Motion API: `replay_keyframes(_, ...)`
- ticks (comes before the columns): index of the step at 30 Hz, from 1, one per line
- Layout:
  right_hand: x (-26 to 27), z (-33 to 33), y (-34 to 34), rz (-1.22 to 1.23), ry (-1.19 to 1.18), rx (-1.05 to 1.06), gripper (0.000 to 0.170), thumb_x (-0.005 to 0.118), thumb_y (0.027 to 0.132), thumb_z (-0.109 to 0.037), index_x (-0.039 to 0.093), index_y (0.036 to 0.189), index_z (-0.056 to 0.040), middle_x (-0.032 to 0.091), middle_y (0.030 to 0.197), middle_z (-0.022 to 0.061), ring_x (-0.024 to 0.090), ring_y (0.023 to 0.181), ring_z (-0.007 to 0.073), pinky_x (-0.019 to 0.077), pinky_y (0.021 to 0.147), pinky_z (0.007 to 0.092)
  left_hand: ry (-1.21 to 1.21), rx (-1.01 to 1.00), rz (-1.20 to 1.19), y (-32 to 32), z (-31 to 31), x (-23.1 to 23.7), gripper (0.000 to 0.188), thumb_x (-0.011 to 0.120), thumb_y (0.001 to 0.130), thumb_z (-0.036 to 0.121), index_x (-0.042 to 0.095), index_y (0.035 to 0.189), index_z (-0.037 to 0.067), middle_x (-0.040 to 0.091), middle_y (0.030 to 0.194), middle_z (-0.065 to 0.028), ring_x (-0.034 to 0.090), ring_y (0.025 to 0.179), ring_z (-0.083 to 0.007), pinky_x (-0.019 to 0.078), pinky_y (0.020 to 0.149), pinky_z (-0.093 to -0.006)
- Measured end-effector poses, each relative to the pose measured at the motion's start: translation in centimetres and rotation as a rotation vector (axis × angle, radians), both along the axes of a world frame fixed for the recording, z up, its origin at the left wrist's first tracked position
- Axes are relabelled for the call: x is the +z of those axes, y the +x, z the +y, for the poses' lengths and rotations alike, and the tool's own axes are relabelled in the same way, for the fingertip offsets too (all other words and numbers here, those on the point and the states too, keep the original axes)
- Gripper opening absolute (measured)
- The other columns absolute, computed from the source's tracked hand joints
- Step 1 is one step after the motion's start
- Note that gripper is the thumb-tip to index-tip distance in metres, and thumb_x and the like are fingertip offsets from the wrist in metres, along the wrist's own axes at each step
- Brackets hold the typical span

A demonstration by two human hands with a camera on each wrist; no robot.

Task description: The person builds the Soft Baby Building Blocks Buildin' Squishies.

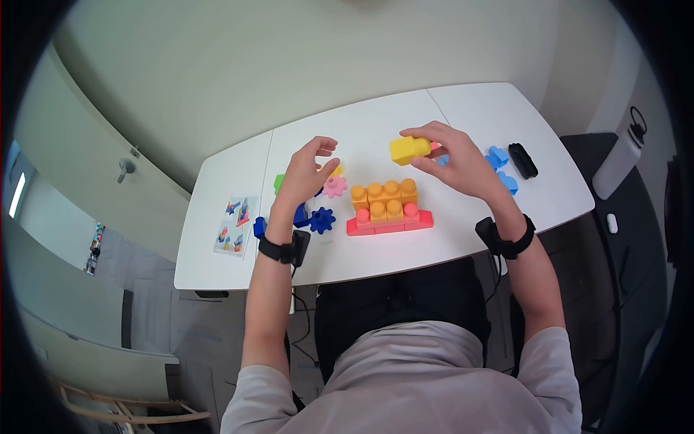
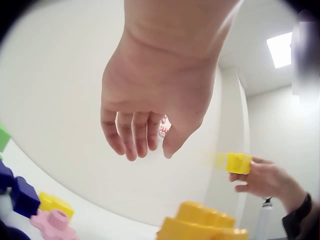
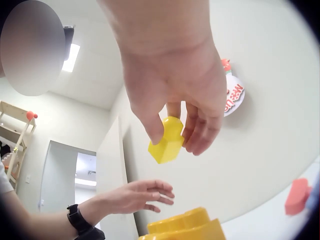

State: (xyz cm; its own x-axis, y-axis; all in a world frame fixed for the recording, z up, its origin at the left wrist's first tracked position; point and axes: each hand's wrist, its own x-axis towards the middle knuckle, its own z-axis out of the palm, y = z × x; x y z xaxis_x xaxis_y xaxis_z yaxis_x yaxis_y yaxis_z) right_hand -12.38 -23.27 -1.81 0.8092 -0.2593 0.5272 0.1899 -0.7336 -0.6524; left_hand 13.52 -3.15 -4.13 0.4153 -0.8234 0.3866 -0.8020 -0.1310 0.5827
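Note:
In the head view my right hand (image 1: 457, 160) pinches a yellow block (image 1: 408, 150) in the air, behind and right of the built blocks. The right wrist view shows this yellow block (image 3: 167, 142) between thumb and fingers, its rounded knob up in the grip. My left hand (image 1: 307, 170) hangs above the left part of the table, fingers loosely bent and holding nothing. Orange blocks (image 1: 383, 194) with round studs stand at the middle, behind and on a pink-red base (image 1: 390, 226) with sloped ends.
Blue gear (image 1: 322, 220), pink gear (image 1: 335, 187) and blue blocks lie near the left hand. A picture card (image 1: 235, 226) lies at the left. Light-blue pieces (image 1: 507, 182) and a black case (image 1: 523, 160) are on the right; a white bottle (image 1: 618, 166) stands beyond the table.

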Motion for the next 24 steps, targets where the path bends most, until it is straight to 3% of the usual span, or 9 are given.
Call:
replay_keyframes(3, -0.1, -0.4, -0.2, -0.018, -0.125, -0.005, 0.036, 0.077, 0.095, -0.018, 0.067, 0.127, -0.0045, 0.074, 0.114, 0.0142, 0.073, 0.098, 0.0273, 0.0623, 0.089, 0.0363, 0.227, 0.083, -0.121, 4.3, -1.8, -2.3, 0.040, 0.076, 0.092, 0.018, 0.065, 0.129, 0.005, 0.071, 0.128, -0.0132, 0.070, 0.118, -0.0287, 0.0585, 0.095, -0.0402)
replay_keyframes(5, 0.0, 0.1, -0.3, 0.146, -0.007, -0.104, 0.034, 0.077, 0.094, -0.015, 0.069, 0.125, -0.0053, 0.074, 0.110, 0.0131, 0.073, 0.093, 0.0283, 0.0615, 0.083, 0.0362, 0.349, 0.113, -0.196, 6.5, -2.9, -4.0, 0.042, 0.077, 0.091, 0.021, 0.066, 0.129, 0.006, 0.071, 0.130, -0.0135, 0.069, 0.118, -0.0299, 0.0577, 0.097, -0.0415)
replay_keyframes(7, -0.1, 0.0, -0.2, 0.179, -0.078, -0.092, 0.033, 0.077, 0.093, -0.015, 0.070, 0.124, -0.0054, 0.074, 0.110, 0.0126, 0.073, 0.092, 0.0281, 0.0606, 0.082, 0.0368, 0.538, 0.150, -0.332, 7.4, -4.0, -5.2, 0.047, 0.079, 0.088, 0.023, 0.066, 0.129, 0.005, 0.072, 0.128, -0.0165, 0.070, 0.117, -0.0334, 0.0566, 0.098, -0.0429)
replay_keyframes(10, -0.4, 0.0, -0.1, 0.229, -0.191, -0.069, 0.032, 0.078, 0.092, -0.014, 0.072, 0.122, -0.0068, 0.074, 0.109, 0.0117, 0.073, 0.093, 0.0280, 0.0590, 0.083, 0.0381, 0.621, 0.206, -0.306, 7.4, -4.8, -6.4, 0.049, 0.079, 0.085, 0.024, 0.066, 0.129, 0.006, 0.072, 0.126, -0.0169, 0.069, 0.118, -0.0349, 0.0561, 0.099, -0.0457)
replay_keyframes(17, -2.1, 0.8, 0.1, 0.258, -0.405, -0.099, 0.037, 0.081, 0.089, -0.015, 0.073, 0.125, -0.0131, 0.074, 0.112, 0.0091, 0.070, 0.098, 0.0267, 0.0566, 0.088, 0.0390, 0.619, 0.270, -0.263, 7.6, -5.4, -6.7, 0.041, 0.078, 0.086, 0.019, 0.069, 0.124, 0.008, 0.073, 0.124, -0.0162, 0.070, 0.114, -0.0347, 0.0570, 0.096, -0.0438)
replay_keyframes(19, -2.8, 0.7, 0.5, 0.273, -0.382, -0.094, 0.037, 0.081, 0.089, -0.015, 0.073, 0.126, -0.0134, 0.073, 0.112, 0.0091, 0.069, 0.098, 0.0271, 0.0564, 0.087, 0.0390, 0.393, 0.163, -0.291, 8.9, -5.0, -6.8, 0.040, 0.077, 0.088, 0.017, 0.068, 0.126, 0.007, 0.072, 0.124, -0.0162, 0.070, 0.113, -0.0355, 0.0572, 0.097, -0.0443)
replay_keyframes(20, -3.0, 0.7, 0.6, 0.289, -0.365, -0.084, 0.038, 0.080, 0.090, -0.016, 0.073, 0.126, -0.0137, 0.073, 0.111, 0.0090, 0.069, 0.098, 0.0275, 0.0562, 0.087, 0.0389, 0.397, 0.163, -0.293, 8.2, -4.4, -5.8, 0.040, 0.077, 0.088, 0.017, 0.068, 0.126, 0.007, 0.072, 0.124, -0.0162, 0.070, 0.113, -0.0355, 0.0572, 0.097, -0.0443)
replay_keyframes(22, -2.9, 0.7, 0.9, 0.304, -0.353, -0.083, 0.038, 0.080, 0.090, -0.016, 0.072, 0.127, -0.0138, 0.073, 0.110, 0.0092, 0.069, 0.098, 0.0280, 0.0560, 0.086, 0.0392, 0.122, -0.015, -0.187, 6.5, -2.7, -2.9, 0.038, 0.078, 0.089, 0.015, 0.070, 0.125, 0.007, 0.073, 0.117, -0.0153, 0.072, 0.106, -0.0342, 0.0574, 0.094, -0.0433)
replay_keyframes(24, -3.0, 0.9, 0.7, 0.335, -0.331, -0.086, 0.038, 0.080, 0.090, -0.016, 0.072, 0.127, -0.0140, 0.072, 0.109, 0.0094, 0.068, 0.097, 0.0286, 0.0558, 0.085, 0.0395, 0.122, -0.044, -0.105, 4.0, -0.7, 0.0, 0.037, 0.079, 0.088, 0.013, 0.072, 0.123, 0.007, 0.074, 0.114, -0.0148, 0.071, 0.106, -0.0327, 0.0571, 0.094, -0.0420)
